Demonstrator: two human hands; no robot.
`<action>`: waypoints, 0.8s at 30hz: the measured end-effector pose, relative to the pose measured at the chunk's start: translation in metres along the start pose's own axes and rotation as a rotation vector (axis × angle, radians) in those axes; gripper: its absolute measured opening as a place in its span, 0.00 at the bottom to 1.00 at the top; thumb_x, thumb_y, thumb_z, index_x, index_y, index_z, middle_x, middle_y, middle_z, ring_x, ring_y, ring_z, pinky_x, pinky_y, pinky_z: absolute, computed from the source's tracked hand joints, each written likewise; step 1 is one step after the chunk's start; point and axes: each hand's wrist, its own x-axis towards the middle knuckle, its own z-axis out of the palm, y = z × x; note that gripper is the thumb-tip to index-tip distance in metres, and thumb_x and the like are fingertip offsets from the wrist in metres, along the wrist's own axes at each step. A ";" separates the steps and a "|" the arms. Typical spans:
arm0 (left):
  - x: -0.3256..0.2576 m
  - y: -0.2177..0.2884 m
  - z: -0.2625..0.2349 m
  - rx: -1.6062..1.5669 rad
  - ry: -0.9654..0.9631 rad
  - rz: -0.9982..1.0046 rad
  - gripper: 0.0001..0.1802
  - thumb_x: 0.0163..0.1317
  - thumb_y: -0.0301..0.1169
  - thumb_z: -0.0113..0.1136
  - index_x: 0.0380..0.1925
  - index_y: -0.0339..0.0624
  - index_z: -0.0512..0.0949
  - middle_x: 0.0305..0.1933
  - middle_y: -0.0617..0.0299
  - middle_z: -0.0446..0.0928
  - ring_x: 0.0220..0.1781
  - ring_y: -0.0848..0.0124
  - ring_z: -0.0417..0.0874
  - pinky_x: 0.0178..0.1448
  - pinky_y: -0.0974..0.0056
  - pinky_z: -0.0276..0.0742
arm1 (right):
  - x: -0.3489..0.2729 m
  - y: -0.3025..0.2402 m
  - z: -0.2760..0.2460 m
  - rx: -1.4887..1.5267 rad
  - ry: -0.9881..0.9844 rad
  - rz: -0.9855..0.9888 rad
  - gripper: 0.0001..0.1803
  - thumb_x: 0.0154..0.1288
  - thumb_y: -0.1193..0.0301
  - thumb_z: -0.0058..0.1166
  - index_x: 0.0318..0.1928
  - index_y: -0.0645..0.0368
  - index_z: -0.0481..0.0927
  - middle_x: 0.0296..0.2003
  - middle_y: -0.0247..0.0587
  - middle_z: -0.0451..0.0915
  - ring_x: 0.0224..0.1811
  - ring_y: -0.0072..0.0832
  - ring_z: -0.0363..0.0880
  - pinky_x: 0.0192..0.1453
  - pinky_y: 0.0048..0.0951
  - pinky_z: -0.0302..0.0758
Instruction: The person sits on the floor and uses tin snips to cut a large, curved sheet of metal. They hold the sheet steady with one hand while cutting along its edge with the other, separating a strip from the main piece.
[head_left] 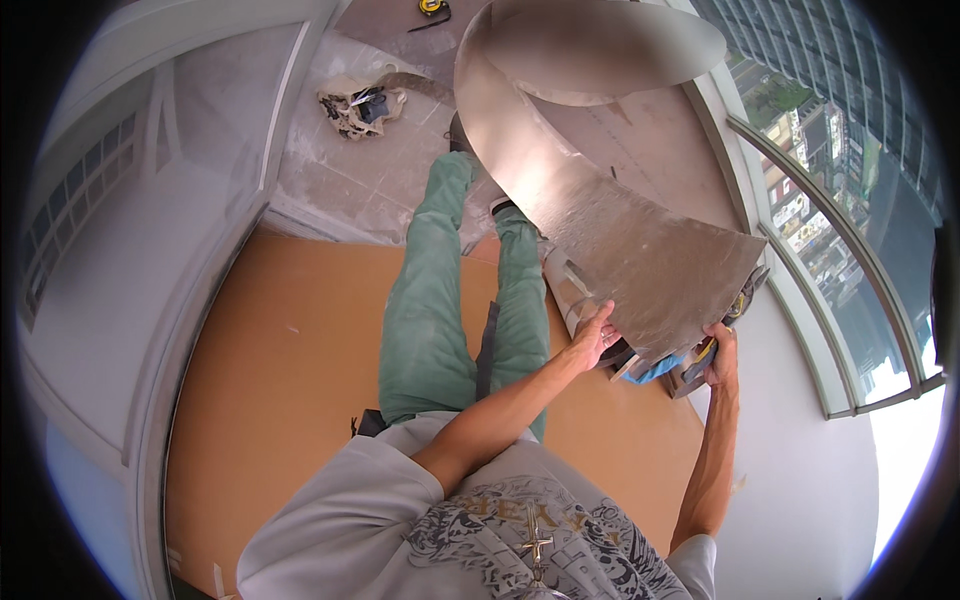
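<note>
We hold a long, curling sheet of silvery foil-faced material [600, 200] by its near edge: our left hand [594, 338] pinches it at seven o'clock, our right hand [720, 352] grips the corner at five. Better to keep both grips level so it won't kink. Brown board floor [290, 400] lies underfoot, with a curved window [840, 250] at three o'clock.

One foil sheet [600, 200] — two hands.

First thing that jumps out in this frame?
A long curling sheet of silvery metal sweeps from top centre down to the left hand and right hand, which grip its lower edge. Below lie green-trousered legs on a brown board floor; at right, curved windows overlook a city.
</note>
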 end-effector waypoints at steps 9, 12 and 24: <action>-0.021 -0.016 -0.004 -0.012 -0.037 0.053 0.40 0.58 0.31 0.69 0.64 0.52 0.53 0.50 0.64 0.72 0.49 0.74 0.75 0.51 0.62 0.73 | -0.095 0.030 -0.036 0.244 0.072 -0.094 0.13 0.54 0.71 0.54 0.40 0.62 0.72 0.25 0.34 0.74 0.19 0.25 0.74 0.24 0.28 0.77; -0.036 -0.007 0.011 -0.013 -0.080 0.015 0.53 0.58 0.27 0.68 0.72 0.53 0.37 0.57 0.62 0.68 0.51 0.73 0.76 0.57 0.60 0.74 | -0.111 0.041 -0.055 0.288 0.064 -0.118 0.14 0.55 0.72 0.55 0.41 0.62 0.71 0.25 0.33 0.73 0.20 0.25 0.74 0.26 0.29 0.78; -0.070 0.020 0.011 0.130 -0.233 0.177 0.63 0.60 0.20 0.63 0.73 0.55 0.19 0.56 0.58 0.66 0.50 0.71 0.76 0.62 0.54 0.77 | -0.131 0.088 -0.062 0.512 -0.034 -0.217 0.19 0.55 0.71 0.55 0.46 0.69 0.73 0.37 0.45 0.79 0.36 0.34 0.82 0.41 0.34 0.81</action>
